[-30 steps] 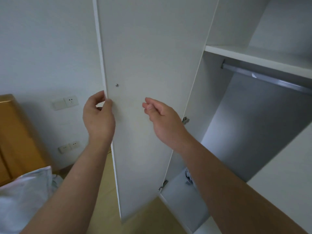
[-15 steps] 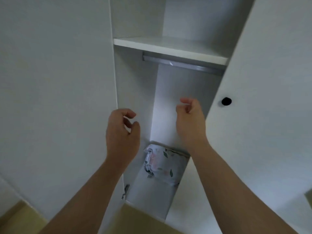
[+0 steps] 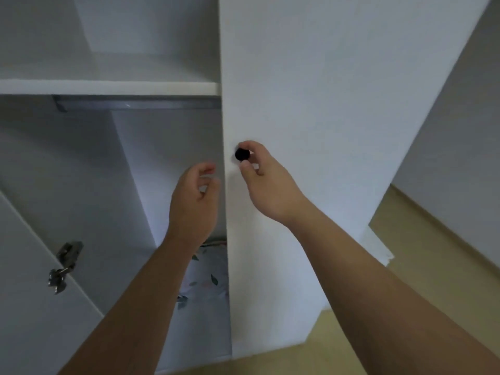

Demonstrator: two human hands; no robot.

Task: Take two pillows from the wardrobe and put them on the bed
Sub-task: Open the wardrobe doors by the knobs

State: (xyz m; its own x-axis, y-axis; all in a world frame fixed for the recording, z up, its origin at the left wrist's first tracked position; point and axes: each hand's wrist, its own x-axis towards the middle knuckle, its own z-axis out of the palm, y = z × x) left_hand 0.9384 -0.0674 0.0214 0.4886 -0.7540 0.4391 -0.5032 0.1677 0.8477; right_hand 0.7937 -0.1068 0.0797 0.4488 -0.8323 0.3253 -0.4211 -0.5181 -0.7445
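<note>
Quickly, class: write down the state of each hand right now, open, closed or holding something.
Left hand: open, fingers loosely curled, holding nothing.
Right hand: pinches the black knob on the wardrobe door.

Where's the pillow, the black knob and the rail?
White leaf-print pillow (image 3: 209,277): head view, its patterned front.
Small round black knob (image 3: 241,154): head view, its round face.
Grey metal hanging rail (image 3: 140,105): head view, mid-bar.
</note>
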